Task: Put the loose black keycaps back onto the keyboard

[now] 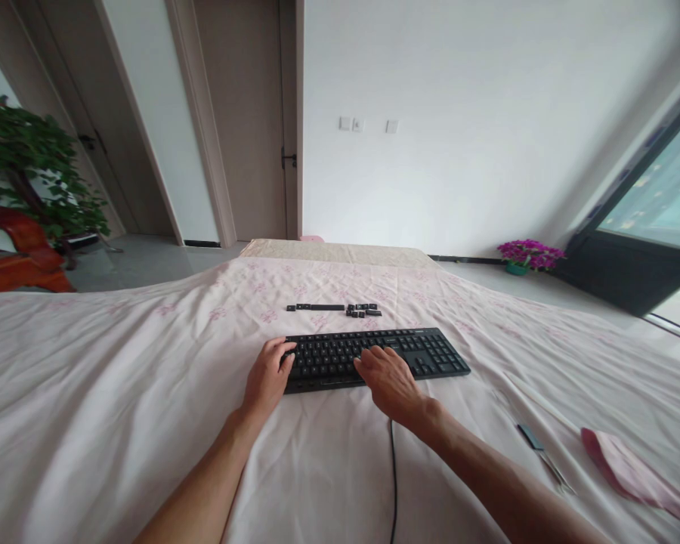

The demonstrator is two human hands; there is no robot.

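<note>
Cloth (317,461) at bottom; mid-frame, the half-open left hand (267,370) seemingly steadies the keyboard (329,358); right hand (389,378) curls over it, grip unclear.

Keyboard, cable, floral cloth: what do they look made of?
Keyboard: likely plastic, matte black; dull surface, molded-looking edges.
Cable: probably flexible plastic or rubber jacket, black; smooth, even curve.
Floral cloth: fabric, matte; soft folds and wrinkles, fibre unclear.

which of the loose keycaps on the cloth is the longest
The long black bar just beyond the keyboard; the other loose keycaps are all much shorter.
</note>
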